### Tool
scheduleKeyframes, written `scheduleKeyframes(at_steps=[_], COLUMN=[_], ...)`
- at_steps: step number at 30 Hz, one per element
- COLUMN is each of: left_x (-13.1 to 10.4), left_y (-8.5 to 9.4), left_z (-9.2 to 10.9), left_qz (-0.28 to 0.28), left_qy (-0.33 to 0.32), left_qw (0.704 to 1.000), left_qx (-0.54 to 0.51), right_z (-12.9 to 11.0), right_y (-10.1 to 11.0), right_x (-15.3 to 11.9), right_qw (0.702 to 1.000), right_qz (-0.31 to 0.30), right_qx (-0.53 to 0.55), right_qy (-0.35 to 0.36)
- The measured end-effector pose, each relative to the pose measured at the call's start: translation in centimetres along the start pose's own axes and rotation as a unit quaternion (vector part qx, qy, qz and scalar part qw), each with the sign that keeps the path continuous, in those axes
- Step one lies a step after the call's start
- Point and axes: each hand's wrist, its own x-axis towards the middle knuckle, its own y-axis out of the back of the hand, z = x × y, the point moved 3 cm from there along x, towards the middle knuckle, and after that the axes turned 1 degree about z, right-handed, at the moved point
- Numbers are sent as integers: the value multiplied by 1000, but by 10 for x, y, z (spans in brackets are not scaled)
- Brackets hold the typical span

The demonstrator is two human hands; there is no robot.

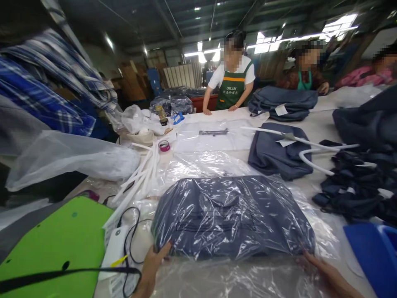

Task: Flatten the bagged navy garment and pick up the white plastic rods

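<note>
Plastic glare blurs the bagged grey garment (232,215) mid-bench (319,124); left hand (151,265) and right hand (325,273), half cut off, press its near corners flat-fingered, clasping nothing. Dim factory hall.

a glossy, crinkled clear plastic bag (235,265) is wrapping matt grey-blue cloth, a folded garment (229,215); smooth white plastic hangers (139,178) are lying beside it, a smooth matt green board (62,240) is showing at the left, and soft matt dark cloth (356,186) is heaping at the right
</note>
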Motion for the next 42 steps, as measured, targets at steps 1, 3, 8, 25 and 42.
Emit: scheduleKeyframes(at_steps=[1,3,8,25,42], left_x=[-3,-7,-15,-86,-62], left_y=[4,12,24,-129,-151], left_z=[0,5,21,23,13], left_qz=[-21,-38,27,93,51], left_qy=[-21,-66,-66,-698,-726], left_qw=[998,986,920,580,475], left_qx=[46,147,384,411,495], right_z=[2,2,-16,-7,135], right_y=[5,16,50,112,-107], right_x=[-5,-12,-5,-18,-37], right_qw=[1000,999,938,880,404], right_qz=[-13,-21,149,226,132], right_qx=[-6,-31,-289,-384,-571], right_qy=[-13,-33,120,163,702])
